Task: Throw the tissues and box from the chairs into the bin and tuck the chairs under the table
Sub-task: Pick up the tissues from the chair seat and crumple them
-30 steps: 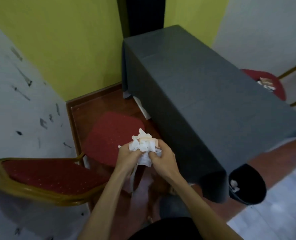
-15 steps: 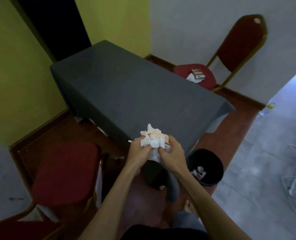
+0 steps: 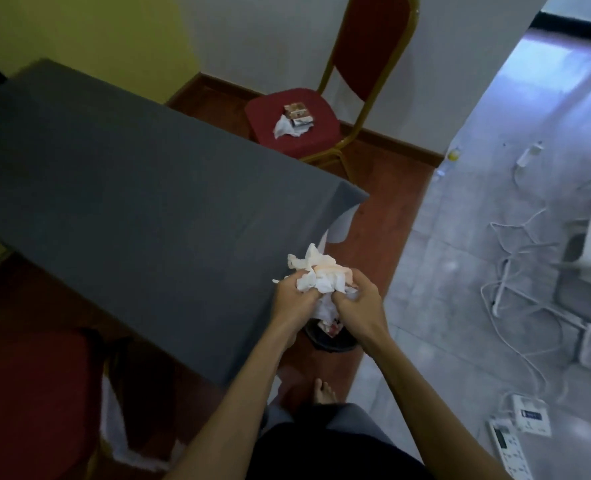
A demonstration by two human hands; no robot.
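Two-handed grip (image 3: 325,299) around tissues (image 3: 316,277)

Two hands (image 3: 295,301) (image 3: 358,306), one wad of tissues (image 3: 318,277), one table (image 3: 131,188), two red chairs (image 3: 292,124) (image 3: 34,393), one bin (image 3: 332,341), one box (image 3: 297,112) at twelve o'clock.

The tablecloth (image 3: 141,188) in front of you is plain dark grey. The tissues (image 3: 316,277) you hold are white with a peach-orange tinge. The bin (image 3: 332,341) is black. The far chair (image 3: 321,109) has dark red upholstery and a gold frame; on its seat are a white tissue (image 3: 285,128) and a brown-and-white box (image 3: 298,114). The walls are yellow-green and white; the floor is reddish-brown, then pale grey.
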